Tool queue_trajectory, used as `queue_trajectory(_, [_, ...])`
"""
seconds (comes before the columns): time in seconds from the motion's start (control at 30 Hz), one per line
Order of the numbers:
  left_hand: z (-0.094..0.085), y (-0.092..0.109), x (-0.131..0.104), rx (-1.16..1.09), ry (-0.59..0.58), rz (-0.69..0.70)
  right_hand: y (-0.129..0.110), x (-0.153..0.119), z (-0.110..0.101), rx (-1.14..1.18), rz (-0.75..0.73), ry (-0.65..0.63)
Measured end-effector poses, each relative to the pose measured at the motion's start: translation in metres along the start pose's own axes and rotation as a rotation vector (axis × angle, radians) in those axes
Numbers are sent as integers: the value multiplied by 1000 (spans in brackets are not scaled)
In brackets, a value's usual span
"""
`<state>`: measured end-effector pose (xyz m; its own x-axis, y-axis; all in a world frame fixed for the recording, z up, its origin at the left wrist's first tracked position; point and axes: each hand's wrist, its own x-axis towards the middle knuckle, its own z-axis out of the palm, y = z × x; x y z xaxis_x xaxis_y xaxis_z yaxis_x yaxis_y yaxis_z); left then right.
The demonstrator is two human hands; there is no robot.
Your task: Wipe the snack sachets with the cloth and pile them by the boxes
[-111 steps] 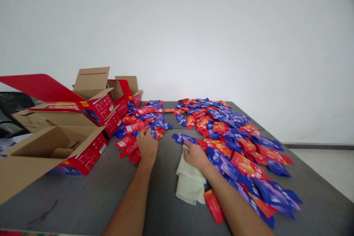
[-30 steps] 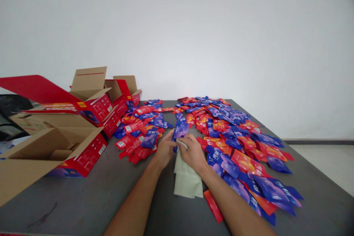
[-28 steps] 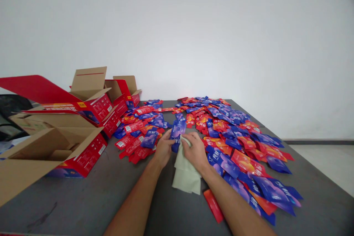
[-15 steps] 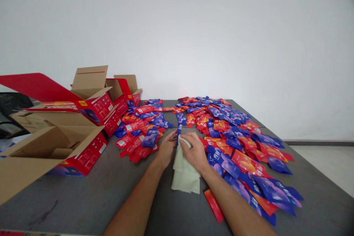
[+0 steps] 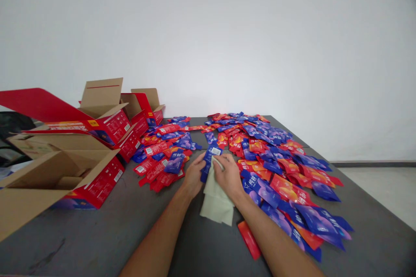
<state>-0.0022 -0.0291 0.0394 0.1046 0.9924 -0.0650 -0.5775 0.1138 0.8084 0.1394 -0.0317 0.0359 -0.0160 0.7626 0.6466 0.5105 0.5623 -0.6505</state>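
My left hand [image 5: 194, 176] has a blue pouch [image 5: 208, 161] pinched along its left edge, barcode side showing, raised above the middle of the tabletop [image 5: 195, 246]. In my right hand [image 5: 230, 176] the grip is closed on a pale green cloth [image 5: 217, 204], its upper end bunched against the pouch and its loose end hanging toward the near side. I take the step in hand to be wiping the barcode face. To my left lies a smaller heap of red and blue pouches [image 5: 161, 172], with open red cartons [image 5: 104, 179] beyond it at the far left; to my right spreads a larger pile of pouches [image 5: 289, 181]. As I judge it, the next move calls for a steady left grip and light cloth pressure, so the thin pouch doesn't buckle, before it is put down.
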Motion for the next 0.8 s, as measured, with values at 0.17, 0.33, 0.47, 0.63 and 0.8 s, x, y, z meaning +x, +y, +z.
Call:
queue_trajectory(0.17, [2, -2, -2, 48, -58, -19, 2, 8, -16, -72, 48, 111])
queue_trajectory(0.33, [-5, -7, 0, 198, -117, -14, 3, 4, -12, -119, 40, 66])
queue_trajectory(0.47, [-8, -8, 0, 318, -133, 34, 5, 1, -5, -124, 26, 0])
queue_trajectory(0.63, [-6, -9, 3, 310, -104, 148, -2, -4, 0, -50, -16, -145])
queue_trajectory(0.8, [-3, -7, 5, 398, -34, 282, -9, -10, 7, 24, -66, -283])
